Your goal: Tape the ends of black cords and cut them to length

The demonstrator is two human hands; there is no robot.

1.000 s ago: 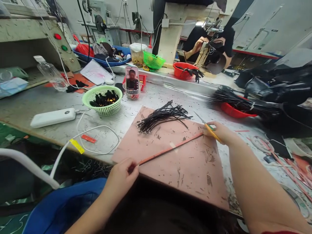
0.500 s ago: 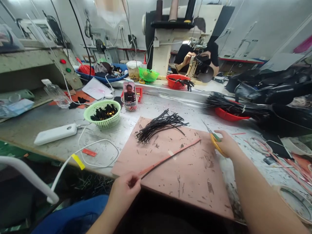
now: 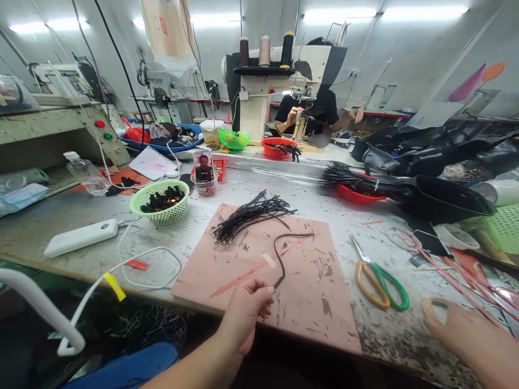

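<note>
My left hand pinches the near end of a thin black cord, which curves away over a pink board. Beneath the cord, a pink strip lies flat on the board, with a small pale piece across it. My right hand, blurred, is at the lower right beside a tape roll; its fingers are smeared by motion. Scissors with orange and green handles lie on the table, blades slightly apart. A bundle of black cords rests on the board's far part.
A green basket of black pieces and a white power bank are on the left. A phone stands behind. Black strands lie over a red bowl. Across the table, a person's hand is at a sewing machine.
My right hand has let go of the scissors and moved right and nearer. My left hand has moved right, lifting the cord's near end off the pink strip. The camera view has shifted.
</note>
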